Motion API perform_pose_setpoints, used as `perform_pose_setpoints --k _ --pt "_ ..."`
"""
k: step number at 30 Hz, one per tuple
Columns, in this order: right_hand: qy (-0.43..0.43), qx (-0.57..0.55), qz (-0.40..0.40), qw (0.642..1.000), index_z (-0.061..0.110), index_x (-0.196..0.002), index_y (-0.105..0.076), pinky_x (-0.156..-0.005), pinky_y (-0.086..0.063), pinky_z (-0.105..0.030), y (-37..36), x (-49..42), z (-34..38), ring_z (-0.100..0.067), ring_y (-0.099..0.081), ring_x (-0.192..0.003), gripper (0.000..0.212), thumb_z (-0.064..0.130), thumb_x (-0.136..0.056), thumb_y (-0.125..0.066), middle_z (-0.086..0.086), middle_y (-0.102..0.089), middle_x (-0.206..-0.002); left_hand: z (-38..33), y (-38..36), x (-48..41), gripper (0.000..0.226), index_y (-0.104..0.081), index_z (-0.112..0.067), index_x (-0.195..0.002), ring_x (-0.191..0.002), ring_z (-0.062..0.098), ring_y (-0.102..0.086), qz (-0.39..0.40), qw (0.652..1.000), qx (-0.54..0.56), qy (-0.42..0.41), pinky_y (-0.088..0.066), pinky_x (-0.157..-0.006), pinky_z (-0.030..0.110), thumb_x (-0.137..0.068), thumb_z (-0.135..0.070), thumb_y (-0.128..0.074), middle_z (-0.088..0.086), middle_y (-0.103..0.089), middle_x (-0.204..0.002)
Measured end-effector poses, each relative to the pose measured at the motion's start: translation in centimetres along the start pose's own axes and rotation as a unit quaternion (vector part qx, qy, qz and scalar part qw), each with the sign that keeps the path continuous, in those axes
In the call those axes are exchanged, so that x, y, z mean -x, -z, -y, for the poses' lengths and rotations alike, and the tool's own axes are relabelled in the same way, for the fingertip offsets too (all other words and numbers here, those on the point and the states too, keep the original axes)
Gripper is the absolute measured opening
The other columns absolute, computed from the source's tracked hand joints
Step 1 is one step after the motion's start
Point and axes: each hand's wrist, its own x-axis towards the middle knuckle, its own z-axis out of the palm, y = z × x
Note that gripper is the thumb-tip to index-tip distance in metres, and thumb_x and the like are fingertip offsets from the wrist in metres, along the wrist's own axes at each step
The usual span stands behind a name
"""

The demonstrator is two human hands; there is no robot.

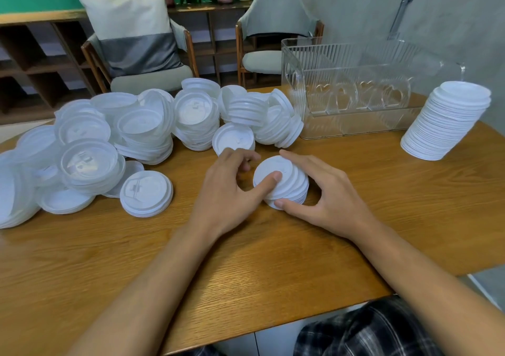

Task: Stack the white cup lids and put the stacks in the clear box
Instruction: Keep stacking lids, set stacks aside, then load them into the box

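A short stack of white cup lids (287, 180) leans on the wooden table (246, 260) at the centre. My right hand (325, 199) holds it from the right, thumb at its near base and fingers curled over the far side. My left hand (226, 194) has its thumb pressed on the top lid, its fingers curled above the table next to a single lid (232, 137). A big loose pile of lids (136, 131) spreads across the left and back. A tall leaning stack of lids (448, 123) stands at the right. The clear box (355, 87) sits behind, with no lids in it.
A single flat lid (146, 193) lies left of my left hand. Two chairs (273, 33) and a wooden shelf stand behind the table. The table's near edge runs across the lower right, by my checked trousers (369, 331).
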Motion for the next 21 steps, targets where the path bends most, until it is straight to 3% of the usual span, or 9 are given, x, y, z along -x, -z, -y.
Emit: perform_pose_setpoints --k 3,6,8,11,15,18,21 --pt "0.010 -0.009 -0.001 1.000 0.028 -0.154 -0.048 -0.109 -0.046 -0.029 0.0 0.0 0.1 -0.004 -0.054 -0.133 0.081 0.053 -0.084 -0.081 0.014 -0.058 -0.143 -0.5 0.5 0.0 0.060 -0.058 -0.032 -0.140 -0.127 0.000 -0.055 0.094 0.992 0.066 -0.048 -0.042 -0.102 0.013 -0.082 -0.039 -0.075 -0.019 -0.059 -0.132" --pt "0.016 -0.018 -0.001 1.000 0.028 -0.156 -0.046 -0.110 -0.047 -0.032 0.0 0.0 0.1 -0.004 -0.053 -0.135 0.083 0.053 -0.084 -0.081 0.013 -0.056 -0.145 -0.3 0.4 -0.1 0.067 -0.056 -0.031 -0.142 -0.132 0.005 -0.055 0.120 0.988 0.077 -0.061 -0.045 -0.112 0.028 -0.080 -0.020 -0.079 -0.018 -0.061 -0.136" --pt "0.005 -0.020 0.004 1.000 0.031 -0.158 -0.042 -0.111 -0.047 -0.034 0.1 0.0 0.1 -0.004 -0.050 -0.138 0.088 0.056 -0.083 -0.081 0.014 -0.054 -0.148 -0.1 0.1 -0.1 0.067 -0.056 -0.033 -0.142 -0.125 0.004 -0.059 0.092 0.992 0.073 -0.039 -0.050 -0.106 0.031 -0.081 -0.030 -0.085 -0.018 -0.063 -0.128" --pt "0.002 -0.015 0.008 1.000 0.033 -0.158 -0.039 -0.110 -0.047 -0.031 0.0 0.0 0.1 -0.005 -0.051 -0.136 0.090 0.056 -0.082 -0.083 0.014 -0.054 -0.146 -0.1 -0.3 -0.2 0.064 -0.063 -0.036 -0.133 -0.110 0.002 -0.059 0.037 0.998 0.043 -0.016 -0.045 -0.088 0.014 -0.077 -0.059 -0.084 -0.014 -0.060 -0.112" --pt "0.024 0.000 0.003 1.000 0.026 -0.151 -0.051 -0.105 -0.047 -0.025 -0.1 0.0 -0.1 -0.006 -0.055 -0.128 0.081 0.052 -0.082 -0.084 0.012 -0.057 -0.137 -0.7 -1.4 -0.2 0.069 -0.067 -0.034 -0.121 -0.104 -0.004 -0.054 0.052 0.998 0.014 -0.009 -0.038 -0.083 0.007 -0.068 -0.078 -0.076 -0.015 -0.054 -0.106" --pt "0.029 -0.009 0.000 1.000 0.023 -0.148 -0.054 -0.105 -0.047 -0.028 -0.1 0.0 -0.1 -0.008 -0.056 -0.129 0.075 0.049 -0.083 -0.083 0.009 -0.058 -0.138 -0.4 -1.1 -0.1 0.074 -0.062 -0.037 -0.135 -0.123 -0.003 -0.052 0.080 0.996 0.035 -0.018 -0.041 -0.104 0.015 -0.072 -0.072 -0.074 -0.018 -0.054 -0.123" --pt "0.030 -0.010 -0.003 0.999 0.023 -0.149 -0.053 -0.108 -0.045 -0.026 -0.2 0.0 0.0 -0.006 -0.054 -0.132 0.077 0.055 -0.084 -0.080 0.009 -0.058 -0.140 0.2 0.1 -0.2 0.073 -0.053 -0.034 -0.150 -0.138 0.003 -0.050 0.141 0.985 0.092 -0.025 -0.044 -0.116 0.036 -0.080 -0.037 -0.076 -0.019 -0.057 -0.143"
